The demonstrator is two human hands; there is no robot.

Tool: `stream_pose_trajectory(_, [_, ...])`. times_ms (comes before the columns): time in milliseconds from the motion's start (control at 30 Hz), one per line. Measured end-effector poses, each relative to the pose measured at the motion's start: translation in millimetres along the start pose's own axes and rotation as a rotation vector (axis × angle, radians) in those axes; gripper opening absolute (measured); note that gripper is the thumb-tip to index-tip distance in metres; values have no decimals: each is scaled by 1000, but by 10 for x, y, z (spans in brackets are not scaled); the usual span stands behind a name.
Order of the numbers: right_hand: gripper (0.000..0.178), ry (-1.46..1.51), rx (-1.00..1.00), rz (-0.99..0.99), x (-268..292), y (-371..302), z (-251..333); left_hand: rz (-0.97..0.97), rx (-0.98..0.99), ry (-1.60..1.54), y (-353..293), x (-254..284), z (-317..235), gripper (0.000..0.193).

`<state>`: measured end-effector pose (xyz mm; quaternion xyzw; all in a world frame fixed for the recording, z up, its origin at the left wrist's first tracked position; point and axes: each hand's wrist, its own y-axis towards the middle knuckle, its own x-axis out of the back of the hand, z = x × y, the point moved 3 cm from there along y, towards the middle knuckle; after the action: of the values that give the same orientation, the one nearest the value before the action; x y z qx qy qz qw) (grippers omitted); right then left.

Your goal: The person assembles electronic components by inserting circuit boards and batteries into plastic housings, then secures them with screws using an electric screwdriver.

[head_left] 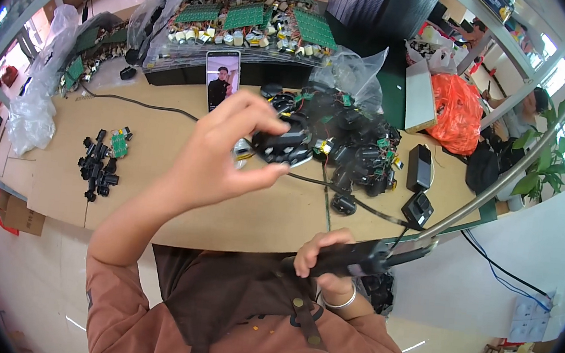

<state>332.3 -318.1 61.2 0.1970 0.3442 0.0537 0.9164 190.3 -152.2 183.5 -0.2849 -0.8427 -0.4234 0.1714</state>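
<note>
My left hand [227, 146] is raised over the middle of the bench and holds a rounded black plastic housing [285, 142] between thumb and fingers. Some details of the housing are blurred. Close to my apron at the bench's front edge, my right hand [324, 258] is wrapped round a black electric screwdriver [349, 258], whose narrow end points right. Just beyond the housing lies a heap of similar black housings [367, 161] with green circuit boards and wires. One loose housing [343, 204] sits at the heap's near side.
A phone [221, 77] stands upright before stacked trays of green circuit boards [244, 17]. Small black parts [96, 167] lie at left. A black box [420, 167], a black device [418, 208] and a red bag [456, 112] are at right. Cables and a curved metal rod [502, 182] cross there.
</note>
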Motion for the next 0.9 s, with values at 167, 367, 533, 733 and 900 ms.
stream_pose_trajectory(167, [49, -7, 27, -15, 137, -35, 15, 43, -114, 0, 585, -515, 50, 36])
stream_pose_trajectory(367, [49, -48, 119, -94, 238, 31, 50, 59, -176, -41, 785, -1515, 624, 36])
stream_pose_trajectory(533, [53, -64, 155, -185, 206, 78, 25, 195, -178, 264, 518, -1912, 967, 42])
stream_pose_trajectory(733, [51, -143, 237, -210, 194, 306, -5, 107, -234, 213, 282, -1489, 917, 39])
stream_pose_trajectory(900, [61, -462, 437, -368, 326, 561, -20, -208, -84, 401, -463, -173, 1218, 18])
